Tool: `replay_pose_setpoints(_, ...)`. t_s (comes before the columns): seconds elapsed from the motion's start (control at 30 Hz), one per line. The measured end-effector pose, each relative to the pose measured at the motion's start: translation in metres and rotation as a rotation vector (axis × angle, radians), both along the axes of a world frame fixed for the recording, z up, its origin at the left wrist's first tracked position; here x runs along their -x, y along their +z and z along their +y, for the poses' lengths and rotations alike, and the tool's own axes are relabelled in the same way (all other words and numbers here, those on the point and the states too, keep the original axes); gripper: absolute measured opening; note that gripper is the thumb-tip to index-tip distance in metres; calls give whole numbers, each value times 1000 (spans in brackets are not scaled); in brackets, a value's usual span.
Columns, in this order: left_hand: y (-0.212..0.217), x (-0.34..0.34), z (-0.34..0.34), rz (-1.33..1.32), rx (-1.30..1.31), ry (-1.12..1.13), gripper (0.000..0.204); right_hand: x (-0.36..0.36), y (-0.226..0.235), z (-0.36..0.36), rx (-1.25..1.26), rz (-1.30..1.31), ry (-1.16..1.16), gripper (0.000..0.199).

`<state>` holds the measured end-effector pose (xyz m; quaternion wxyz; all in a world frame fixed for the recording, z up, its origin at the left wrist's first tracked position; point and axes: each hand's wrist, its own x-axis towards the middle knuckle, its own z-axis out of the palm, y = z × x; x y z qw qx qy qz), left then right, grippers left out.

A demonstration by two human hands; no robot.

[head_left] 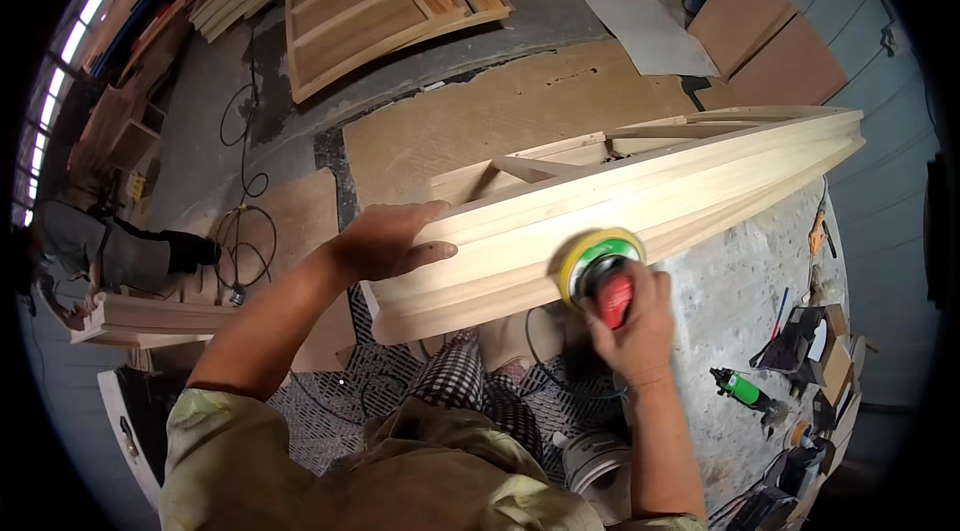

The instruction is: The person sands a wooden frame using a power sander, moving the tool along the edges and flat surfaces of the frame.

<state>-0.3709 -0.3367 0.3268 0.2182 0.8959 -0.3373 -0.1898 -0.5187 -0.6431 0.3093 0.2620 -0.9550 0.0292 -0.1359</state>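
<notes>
- A person's right hand (632,326) wraps around the red body of a handheld sander (600,276), fingers closed on it, its round yellow-and-green pad pressed flat against the moulded side of a long pale wooden frame (640,206).
- The left hand (388,241) lies palm-down and open on the near end of the frame, fingers spread along its top edge, thumb against the side.
- The frame stands on edge across the middle of the view, running from the left hand up toward the right; cross-rails show behind its upper edge.
- The frame's right part passes over a grey workbench (740,301), where a green power tool (742,389) and other small tools lie near the right rim.
- On the floor beyond, a slatted wooden panel (380,6) lies flat, with brown boards (770,31) beside the wall at upper right.
- Black cables (245,231) loop across the floor at left, near another person (110,251) crouched over timber.
</notes>
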Motion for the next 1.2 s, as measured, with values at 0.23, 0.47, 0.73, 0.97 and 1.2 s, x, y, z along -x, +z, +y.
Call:
replay_pose_setpoints(0.23,2,-3,-14,26,-69,5,59,-1,-59,-47,-673,-282,-807,67)
replay_pose_setpoints(0.47,-3,-7,-9,36,-42,24,55,77,-64,202,-115,-276,81,64)
replay_pose_setpoints(0.73,-38,-19,44,319,193,-47,56,29,2,129,-185,-1,-430,57)
replay_pose_setpoints(0.97,-59,-24,52,682,560,65,67,45,6,190,4,153,-44,73)
replay_pose_setpoints(1.2,-93,-13,78,797,696,257,65,-20,38,214,27,-65,84,67)
